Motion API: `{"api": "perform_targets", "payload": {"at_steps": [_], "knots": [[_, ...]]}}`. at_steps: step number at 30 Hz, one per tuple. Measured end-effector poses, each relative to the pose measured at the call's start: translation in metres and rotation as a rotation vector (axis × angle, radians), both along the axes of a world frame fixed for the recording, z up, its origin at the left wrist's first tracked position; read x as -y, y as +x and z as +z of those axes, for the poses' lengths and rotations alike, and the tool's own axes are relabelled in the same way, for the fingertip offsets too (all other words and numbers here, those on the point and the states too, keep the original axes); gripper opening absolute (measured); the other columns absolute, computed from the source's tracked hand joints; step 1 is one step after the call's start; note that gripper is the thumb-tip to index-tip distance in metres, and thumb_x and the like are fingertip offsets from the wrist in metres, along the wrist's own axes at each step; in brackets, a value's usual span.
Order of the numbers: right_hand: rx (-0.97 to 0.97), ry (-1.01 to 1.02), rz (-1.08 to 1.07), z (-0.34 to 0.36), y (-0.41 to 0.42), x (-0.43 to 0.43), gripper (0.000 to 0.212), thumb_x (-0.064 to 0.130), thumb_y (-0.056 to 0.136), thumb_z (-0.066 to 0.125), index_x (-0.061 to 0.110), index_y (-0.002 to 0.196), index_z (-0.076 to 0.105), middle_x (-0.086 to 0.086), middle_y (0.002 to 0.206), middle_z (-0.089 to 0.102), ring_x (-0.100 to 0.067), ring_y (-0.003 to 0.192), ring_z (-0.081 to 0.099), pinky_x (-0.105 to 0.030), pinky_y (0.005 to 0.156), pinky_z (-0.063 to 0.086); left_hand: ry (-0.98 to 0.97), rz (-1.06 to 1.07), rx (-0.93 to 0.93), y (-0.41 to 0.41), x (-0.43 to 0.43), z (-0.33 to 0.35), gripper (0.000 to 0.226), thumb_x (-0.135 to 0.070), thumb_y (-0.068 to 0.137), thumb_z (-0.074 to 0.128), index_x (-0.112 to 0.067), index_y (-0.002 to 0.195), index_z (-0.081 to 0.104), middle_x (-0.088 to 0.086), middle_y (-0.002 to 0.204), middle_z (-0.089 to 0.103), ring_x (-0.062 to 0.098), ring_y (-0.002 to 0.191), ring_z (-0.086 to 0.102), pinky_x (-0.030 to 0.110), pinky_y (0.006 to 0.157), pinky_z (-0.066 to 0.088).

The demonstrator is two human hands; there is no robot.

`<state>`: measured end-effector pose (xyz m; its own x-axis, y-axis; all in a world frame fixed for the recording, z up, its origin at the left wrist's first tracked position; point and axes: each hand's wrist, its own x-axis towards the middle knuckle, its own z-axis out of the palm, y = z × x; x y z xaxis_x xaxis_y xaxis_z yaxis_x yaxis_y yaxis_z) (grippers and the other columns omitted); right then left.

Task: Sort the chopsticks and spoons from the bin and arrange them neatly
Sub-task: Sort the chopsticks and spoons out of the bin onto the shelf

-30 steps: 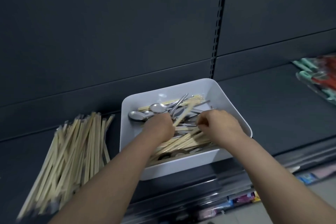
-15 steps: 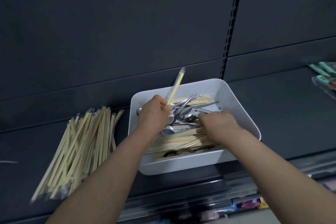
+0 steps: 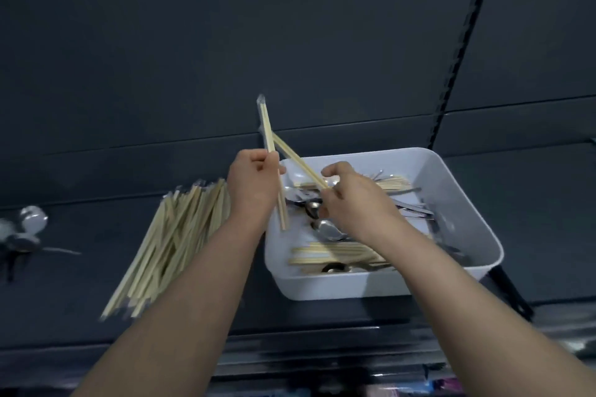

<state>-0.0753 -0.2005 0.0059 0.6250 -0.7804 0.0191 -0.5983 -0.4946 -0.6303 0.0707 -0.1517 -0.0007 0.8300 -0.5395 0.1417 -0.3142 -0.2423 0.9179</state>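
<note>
In the head view, a wrapped pair of chopsticks (image 3: 266, 126) is being gripped in the curled fingers of the left hand (image 3: 254, 185) and held nearly upright over the left edge of the white bin (image 3: 451, 177). A second pair (image 3: 300, 164) is being pinched between thumb and fingertips by the right hand (image 3: 351, 200), tilted so that its far end is crossing the first pair. More chopsticks (image 3: 332, 255) and metal spoons (image 3: 329, 229) are lying mixed inside the bin. A fanned pile of chopsticks (image 3: 174, 242) is resting on the dark shelf (image 3: 532, 219) just left of the bin, and blurred spoons (image 3: 29, 229) are lying at the far left.
</note>
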Motion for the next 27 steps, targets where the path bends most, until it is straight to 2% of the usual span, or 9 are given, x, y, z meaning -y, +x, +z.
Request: {"api": "perform_targets", "payload": {"at_steps": [2, 5, 7, 9, 11, 13, 19, 23, 27], "knots": [[-0.023, -0.074, 0.081, 0.000, 0.032, -0.023, 0.036, 0.022, 0.091, 0.041, 0.025, 0.127, 0.045, -0.002, 0.101, 0.071, -0.027, 0.100, 0.062, -0.037, 0.083, 0.049, 0.081, 0.007, -0.023, 0.026, -0.023, -0.006, 0.021, -0.019, 0.089, 0.056, -0.012, 0.079, 0.072, -0.003, 0.069, 0.069, 0.013, 0.066, 0.064, 0.028, 0.065, 0.051], [-0.115, -0.197, 0.195, -0.007, 0.073, -0.055, 0.028, 0.018, 0.091, 0.042, 0.021, 0.116, 0.056, -0.005, 0.104, 0.067, -0.031, 0.101, 0.062, -0.030, 0.070, 0.039, 0.218, 0.021, -0.066, 0.060, -0.057, -0.025, 0.014, -0.014, 0.083, 0.062, -0.002, 0.077, 0.068, 0.012, 0.069, 0.064, 0.028, 0.069, 0.063, 0.030, 0.061, 0.043], [-0.227, -0.229, 0.263, -0.015, 0.094, -0.068, 0.025, 0.019, 0.093, 0.043, 0.019, 0.112, 0.059, -0.006, 0.109, 0.066, -0.030, 0.105, 0.060, -0.028, 0.069, 0.034, 0.292, 0.061, -0.094, 0.077, -0.075, -0.036, 0.011, -0.013, 0.083, 0.065, -0.004, 0.089, 0.066, 0.020, 0.090, 0.068, 0.034, 0.084, 0.064, 0.034, 0.071, 0.048], [-0.311, -0.240, 0.294, -0.022, 0.106, -0.073, 0.027, 0.026, 0.095, 0.042, 0.018, 0.111, 0.062, -0.005, 0.110, 0.066, -0.029, 0.107, 0.059, -0.028, 0.069, 0.034, 0.388, 0.073, -0.065, 0.088, -0.090, -0.042, 0.019, -0.016, 0.089, 0.062, -0.009, 0.107, 0.065, 0.014, 0.106, 0.068, 0.028, 0.093, 0.062, 0.033, 0.084, 0.048], [-0.306, -0.234, 0.287, -0.025, 0.107, -0.072, 0.033, 0.036, 0.096, 0.039, 0.021, 0.110, 0.066, -0.004, 0.110, 0.066, -0.028, 0.109, 0.056, -0.031, 0.071, 0.038, 0.462, 0.068, 0.010, 0.096, -0.099, -0.047, 0.030, -0.018, 0.091, 0.059, -0.010, 0.120, 0.063, 0.010, 0.120, 0.065, 0.028, 0.107, 0.060, 0.033, 0.093, 0.047], [-0.227, -0.252, 0.234, -0.024, 0.100, -0.067, 0.033, 0.036, 0.096, 0.038, 0.024, 0.106, 0.068, -0.002, 0.107, 0.066, -0.027, 0.109, 0.054, -0.032, 0.075, 0.042, 0.477, 0.059, 0.083, 0.096, -0.097, -0.048, 0.031, -0.018, 0.091, 0.058, -0.014, 0.121, 0.064, 0.006, 0.124, 0.064, 0.027, 0.114, 0.059, 0.032, 0.095, 0.046], [-0.106, -0.336, 0.006, -0.017, 0.050, -0.032, 0.024, 0.029, 0.094, 0.046, 0.033, 0.106, 0.067, 0.005, 0.104, 0.066, -0.023, 0.106, 0.054, -0.032, 0.075, 0.044, 0.286, -0.111, 0.238, 0.057, -0.045, -0.027, 0.017, -0.014, 0.087, 0.060, -0.020, 0.100, 0.069, -0.003, 0.103, 0.071, 0.017, 0.096, 0.065, 0.030, 0.088, 0.051], [-0.228, -0.290, -0.136, -0.024, -0.001, 0.003, 0.024, 0.027, 0.091, 0.049, 0.035, 0.106, 0.066, 0.005, 0.103, 0.069, -0.023, 0.101, 0.060, -0.031, 0.069, 0.042, 0.270, -0.289, 0.284, 0.018, -0.008, -0.016, 0.014, -0.017, 0.088, 0.060, -0.023, 0.097, 0.070, -0.013, 0.090, 0.066, 0.010, 0.087, 0.063, 0.025, 0.078, 0.050], [-0.379, -0.219, -0.239, -0.031, -0.049, 0.032, 0.025, 0.023, 0.091, 0.049, 0.034, 0.105, 0.067, 0.000, 0.104, 0.069, -0.027, 0.099, 0.062, -0.031, 0.072, 0.045, 0.356, -0.449, 0.225, -0.015, 0.023, -0.022, 0.007, -0.021, 0.087, 0.064, -0.024, 0.087, 0.070, -0.015, 0.074, 0.062, 0.016, 0.088, 0.066, 0.029, 0.081, 0.054]]}}
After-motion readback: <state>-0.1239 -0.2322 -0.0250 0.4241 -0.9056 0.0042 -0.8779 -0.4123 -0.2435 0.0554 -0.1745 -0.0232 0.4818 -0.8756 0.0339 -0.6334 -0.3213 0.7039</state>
